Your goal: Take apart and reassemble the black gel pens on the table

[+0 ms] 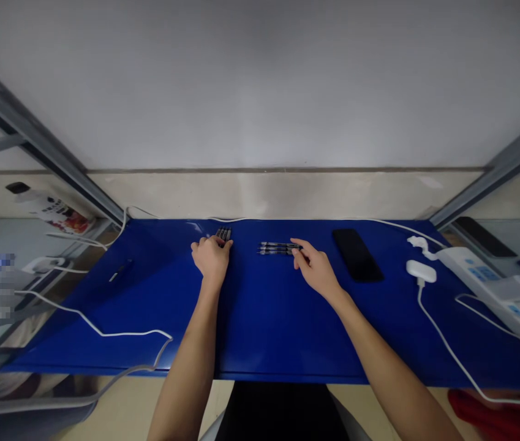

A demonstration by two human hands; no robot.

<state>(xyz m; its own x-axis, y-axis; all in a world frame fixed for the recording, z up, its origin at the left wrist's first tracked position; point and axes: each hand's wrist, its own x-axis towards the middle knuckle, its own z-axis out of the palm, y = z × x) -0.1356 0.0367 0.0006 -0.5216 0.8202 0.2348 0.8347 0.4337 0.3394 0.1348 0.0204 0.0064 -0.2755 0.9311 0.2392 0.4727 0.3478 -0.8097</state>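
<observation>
Several dark pens (224, 233) stand side by side at the back of the blue table (282, 318), left of the middle. My left hand (211, 254) is closed around their near ends. To the right, a few clear-and-black pens (274, 248) lie sideways in a small row. My right hand (312, 263) has its thumb and index finger at the right ends of this row, fingers closed on them. My fingertips partly hide those ends.
A black phone (357, 254) lies right of my right hand. Further right are a white earphone case (421, 271) on a cable and a power strip (489, 288). A single pen (120, 271) and a white cable (117, 334) lie on the left. A bottle (55, 208) is beyond the left frame.
</observation>
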